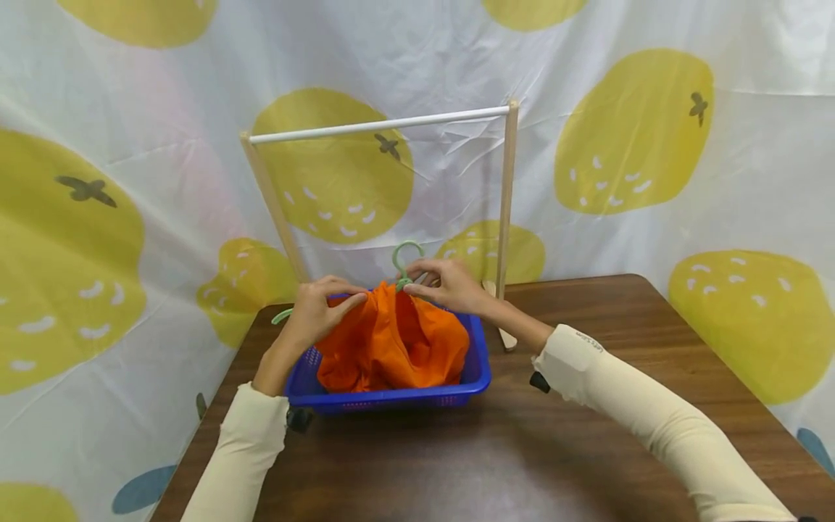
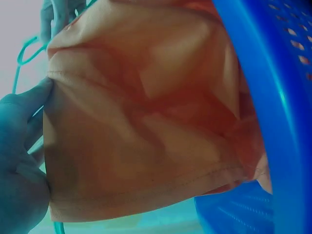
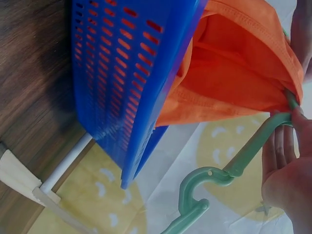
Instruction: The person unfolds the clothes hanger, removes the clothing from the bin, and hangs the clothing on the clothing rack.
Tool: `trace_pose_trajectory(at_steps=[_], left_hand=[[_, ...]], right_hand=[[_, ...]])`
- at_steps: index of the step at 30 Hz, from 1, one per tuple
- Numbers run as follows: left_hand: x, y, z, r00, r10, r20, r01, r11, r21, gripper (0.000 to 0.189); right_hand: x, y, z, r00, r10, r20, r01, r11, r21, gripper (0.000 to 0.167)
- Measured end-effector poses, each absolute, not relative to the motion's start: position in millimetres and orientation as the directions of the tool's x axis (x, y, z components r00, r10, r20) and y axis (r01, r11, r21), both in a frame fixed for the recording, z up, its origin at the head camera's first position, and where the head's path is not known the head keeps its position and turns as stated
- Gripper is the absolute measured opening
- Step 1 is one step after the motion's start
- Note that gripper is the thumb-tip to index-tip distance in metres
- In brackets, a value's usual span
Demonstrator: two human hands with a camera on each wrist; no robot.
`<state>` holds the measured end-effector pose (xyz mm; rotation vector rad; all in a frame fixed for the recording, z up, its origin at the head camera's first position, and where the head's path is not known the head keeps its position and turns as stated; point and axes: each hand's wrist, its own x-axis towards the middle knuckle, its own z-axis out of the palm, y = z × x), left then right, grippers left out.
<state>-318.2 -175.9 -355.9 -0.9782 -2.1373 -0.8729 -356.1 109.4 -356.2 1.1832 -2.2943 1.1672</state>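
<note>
Left hand (image 1: 318, 310): raised, apparently pinching orange cloth (image 1: 417, 344), grip partly hidden
Right hand (image 1: 454, 286): angled inward, pinching green hanger (image 1: 403, 276)

A rumpled orange cloth garment (image 1: 430, 344) drooped into a blue plastic basket (image 1: 391, 399), a green plastic hanger (image 1: 404, 281) hook-up at its top.

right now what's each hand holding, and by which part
Left hand: the orange cloth, by its upper edge. Right hand: the green hanger, just below its hook.

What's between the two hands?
In the head view, orange cloth spans between the left hand and right hand, with the green hanger's neck at the right fingertips.
</note>
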Motion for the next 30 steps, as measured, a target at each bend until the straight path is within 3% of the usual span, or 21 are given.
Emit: trace_pose_trajectory(at_steps=[6, 9, 16, 23, 30], left_hand=[[-317, -164, -356, -0.629, 0.368, 0.685, 0.76, 0.479, 0.44, 0.02], [-316, -158, -354, -0.659, 0.414, 0.628, 0.742, 0.497, 0.45, 0.031], [-318, -151, -354, -0.625, 0.486, 0.611, 0.769, 0.519, 0.374, 0.032], [-317, -150, -353, -0.646, 0.42, 0.637, 0.743, 0.536, 0.4, 0.027], [-319, -143, -350, -0.651, 0.396, 0.648, 0.742, 0.512, 0.432, 0.017]], right_hand=[[-352, 103, -358, -0.628, -0.546, 0.554, -0.769, 0.327, -0.549, 0.022], [-350, 99, -357, -0.63, -0.555, 0.543, -0.765, 0.325, -0.556, 0.022], [-348, 94, -357, -0.634, -0.576, 0.516, -0.759, 0.338, -0.556, 0.027], [-350, 101, -359, -0.681, -0.541, 0.494, -0.724, 0.398, -0.563, 0.023], [-351, 99, -360, -0.674, -0.526, 0.52, -0.738, 0.447, -0.505, 0.021]])
